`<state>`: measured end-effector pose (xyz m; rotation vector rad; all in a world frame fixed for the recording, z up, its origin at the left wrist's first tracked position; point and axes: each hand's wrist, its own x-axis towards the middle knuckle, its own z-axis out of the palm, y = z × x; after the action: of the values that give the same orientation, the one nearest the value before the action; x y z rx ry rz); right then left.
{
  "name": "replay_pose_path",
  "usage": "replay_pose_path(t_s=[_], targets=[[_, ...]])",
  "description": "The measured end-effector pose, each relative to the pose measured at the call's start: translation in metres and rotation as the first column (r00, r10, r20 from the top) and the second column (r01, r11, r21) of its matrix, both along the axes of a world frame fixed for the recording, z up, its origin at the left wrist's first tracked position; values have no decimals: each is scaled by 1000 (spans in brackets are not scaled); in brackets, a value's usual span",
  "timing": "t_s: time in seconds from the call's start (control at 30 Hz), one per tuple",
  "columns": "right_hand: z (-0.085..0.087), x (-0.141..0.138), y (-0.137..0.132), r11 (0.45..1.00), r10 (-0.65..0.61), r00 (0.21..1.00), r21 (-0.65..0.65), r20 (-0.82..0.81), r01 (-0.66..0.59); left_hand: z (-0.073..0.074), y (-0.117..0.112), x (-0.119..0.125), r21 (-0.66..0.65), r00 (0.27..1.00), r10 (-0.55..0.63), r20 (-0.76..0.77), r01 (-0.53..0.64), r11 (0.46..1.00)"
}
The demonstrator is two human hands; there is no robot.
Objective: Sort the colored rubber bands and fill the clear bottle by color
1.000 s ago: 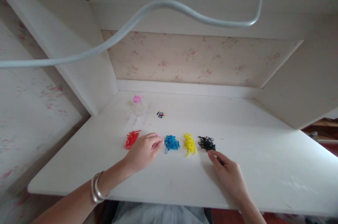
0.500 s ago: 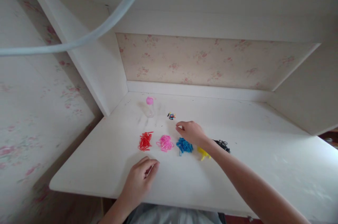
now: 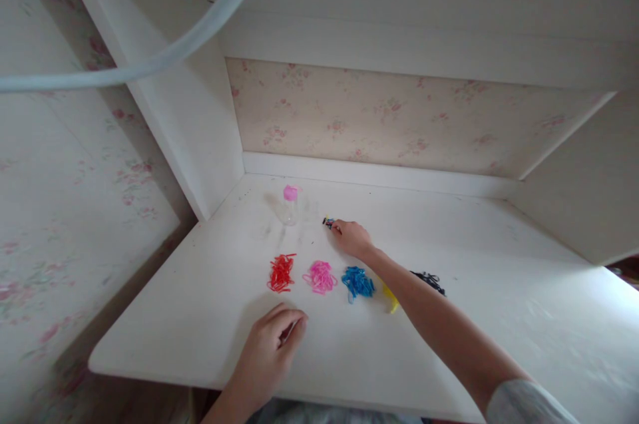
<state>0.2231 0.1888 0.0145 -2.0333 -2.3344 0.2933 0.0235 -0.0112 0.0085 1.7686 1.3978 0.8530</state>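
My right hand [image 3: 350, 237] reaches over the desk, thumb and fingertips pinched at a small mixed-colour cluster of tiny pieces [image 3: 327, 221]. The fingers partly cover that cluster, and whatever lies between the tips is too small to make out. My left hand [image 3: 274, 337] rests near the front of the desk, fingers curled against the thumb, with nothing visible in it. Beyond it lie piles of thin loop-like pieces: a red pile [image 3: 282, 273], a pink pile [image 3: 321, 277] and a blue pile [image 3: 357, 282]. My right forearm partly hides a yellow pile [image 3: 391, 299] and a black pile [image 3: 430, 281].
A clear bottle with a pink lid [image 3: 290, 206] stands upright behind the red pile. The white desk [image 3: 200, 317] has a side panel [image 3: 184, 118] at left and a low back ledge [image 3: 379, 168]. A pale curved tube [image 3: 190, 44] crosses the upper left.
My right hand has moved forward to the mixed cluster, its fingertips now at the pieces. My left hand stays in nearly the same place. The view has shifted slightly.
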Motion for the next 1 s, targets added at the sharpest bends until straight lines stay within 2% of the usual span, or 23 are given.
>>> replay_pose_path(t_s=[0.63, 0.83, 1.0], targets=[[2, -11, 3, 1000, -11, 998, 2, -57, 11, 4, -1, 2, 21, 999, -19, -32, 19, 1000], [8, 10, -7, 997, 73, 988, 29, -136, -70, 0, 0, 1, 20, 999, -37, -30, 38, 999], [16, 46, -33, 994, 96, 970, 68, -223, -83, 1, -1, 1, 49, 998, -44, -35, 46, 998]])
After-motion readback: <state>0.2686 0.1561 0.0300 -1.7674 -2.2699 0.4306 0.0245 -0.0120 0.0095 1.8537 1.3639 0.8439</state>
